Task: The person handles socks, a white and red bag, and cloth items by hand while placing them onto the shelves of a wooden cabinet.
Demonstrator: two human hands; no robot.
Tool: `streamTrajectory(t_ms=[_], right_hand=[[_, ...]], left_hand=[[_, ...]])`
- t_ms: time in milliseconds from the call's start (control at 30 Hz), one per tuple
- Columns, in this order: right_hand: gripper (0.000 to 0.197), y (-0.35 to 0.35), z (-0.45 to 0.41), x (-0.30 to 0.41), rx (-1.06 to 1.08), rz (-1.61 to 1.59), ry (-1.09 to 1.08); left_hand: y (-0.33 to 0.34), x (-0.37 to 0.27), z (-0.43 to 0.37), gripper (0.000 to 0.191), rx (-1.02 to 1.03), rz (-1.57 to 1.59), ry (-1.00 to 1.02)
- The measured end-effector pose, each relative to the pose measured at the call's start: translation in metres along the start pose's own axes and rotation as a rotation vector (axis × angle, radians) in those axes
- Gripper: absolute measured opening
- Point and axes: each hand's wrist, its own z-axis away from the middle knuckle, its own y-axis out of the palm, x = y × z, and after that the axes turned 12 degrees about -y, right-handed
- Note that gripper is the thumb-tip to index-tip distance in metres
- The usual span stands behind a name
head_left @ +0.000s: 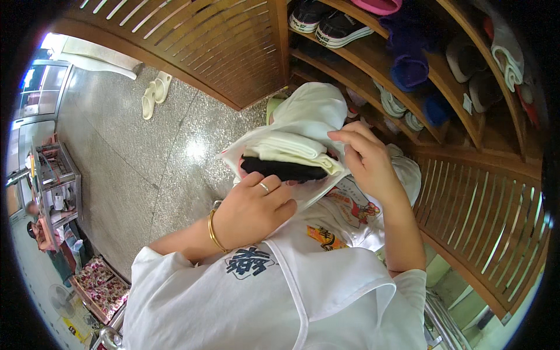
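Note:
A white plastic bag (306, 197) lies open on my lap, its mouth facing up. Inside are folded white and cream cloths (288, 146) stacked beside a black cloth (284, 169). My left hand (258, 210), with a ring and a gold bangle, has its fingers curled at the bag's near rim; its fingertips are hidden, so its grip is unclear. My right hand (365, 159) is at the bag's right edge, index finger stretched over the opening and thumb apart from it; whether it pinches the thin film is unclear.
A wooden shoe cabinet (385, 65) with black sneakers (332, 26) and other shoes stands ahead to the right, its slatted doors (218, 48) swung wide. Cream clogs (155, 94) lie on the speckled floor. Another person (43, 236) is at the far left, near a metal shelf cart (57, 175).

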Motion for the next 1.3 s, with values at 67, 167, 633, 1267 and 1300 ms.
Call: streamTrajectory(t_ms=[67, 167, 633, 1267, 1300], right_hand=[[0.033, 0.0, 0.001, 0.006, 0.062, 0.043, 0.077], [0.042, -0.004, 0.004, 0.011, 0.145, 0.121, 0.17], [0.047, 0.05, -0.041, -0.002, 0.325, 0.64, -0.051], [0.023, 0.058, -0.056, -0.025, 0.536, 0.549, 0.121], [0.023, 0.058, -0.054, -0.024, 0.452, 0.606, 0.105]], left_hand=[[0.009, 0.003, -0.001, 0.022, 0.055, 0.059, -0.004], [0.019, 0.0, -0.003, 0.025, 0.079, 0.068, 0.013], [0.008, 0.003, 0.013, 0.025, 0.435, 0.044, -0.031], [0.073, 0.015, -0.032, 0.017, 0.207, -0.135, -0.185], [0.07, 0.013, -0.025, 0.023, 0.078, -0.147, -0.074]])
